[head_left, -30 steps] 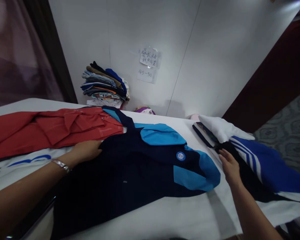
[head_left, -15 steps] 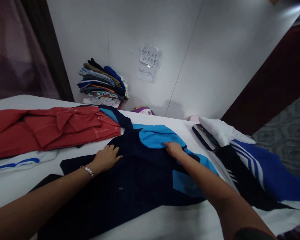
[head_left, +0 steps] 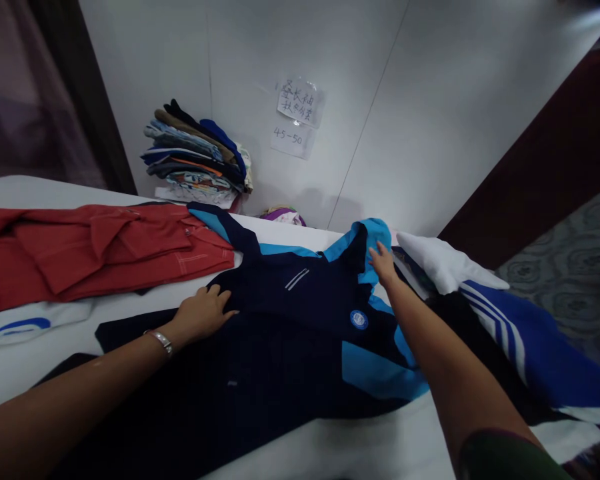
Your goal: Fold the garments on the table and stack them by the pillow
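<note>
A navy jacket with light-blue panels lies spread in front of me. It has a round blue-and-white badge and two thin pale stripes. My left hand rests palm down on its dark fabric, fingers apart, a silver bracelet at the wrist. Farther off on the right, my right hand is closed on the jacket's light-blue part, which stands up from the table. Whether that part is a hood or collar, I cannot tell.
A red garment lies left on the white table, above a white-and-blue one. Blue, black and white clothes lie on the right. Beyond the table stand folded clothes in a stack; handwritten signs hang on the wall.
My right hand has moved away from me and to the right, turning the light-blue part back off the chest. The badge and stripes now show. My left hand stays on the jacket.
</note>
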`<act>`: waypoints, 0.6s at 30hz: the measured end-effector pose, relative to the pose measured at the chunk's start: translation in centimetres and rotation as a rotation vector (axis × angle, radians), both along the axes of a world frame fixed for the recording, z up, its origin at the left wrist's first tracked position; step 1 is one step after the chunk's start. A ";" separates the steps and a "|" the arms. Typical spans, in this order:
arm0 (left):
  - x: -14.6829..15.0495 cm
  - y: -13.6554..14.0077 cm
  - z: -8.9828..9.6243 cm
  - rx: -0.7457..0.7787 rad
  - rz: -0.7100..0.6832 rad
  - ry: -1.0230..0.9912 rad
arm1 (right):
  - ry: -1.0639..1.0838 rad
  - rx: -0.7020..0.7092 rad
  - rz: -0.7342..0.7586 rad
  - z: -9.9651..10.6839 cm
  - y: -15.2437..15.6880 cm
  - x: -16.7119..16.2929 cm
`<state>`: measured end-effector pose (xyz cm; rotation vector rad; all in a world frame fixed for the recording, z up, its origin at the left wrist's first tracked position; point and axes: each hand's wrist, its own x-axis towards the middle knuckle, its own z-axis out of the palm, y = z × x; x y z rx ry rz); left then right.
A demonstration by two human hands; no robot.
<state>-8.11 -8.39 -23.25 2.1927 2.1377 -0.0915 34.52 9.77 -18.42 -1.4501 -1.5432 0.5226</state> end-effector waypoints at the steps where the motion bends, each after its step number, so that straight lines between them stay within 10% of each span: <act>1: -0.1 0.1 0.0 0.002 -0.002 -0.002 | -0.029 -0.044 -0.014 -1.2 -1.4 0.5; 10: -4.1 1.5 1.5 -0.072 0.041 -0.237 | -0.392 -0.393 -0.075 -5.9 -15.7 9.0; 18: -4.5 1.1 0.9 -0.091 0.153 -0.291 | -0.428 -0.422 -0.101 -7.5 -15.7 10.5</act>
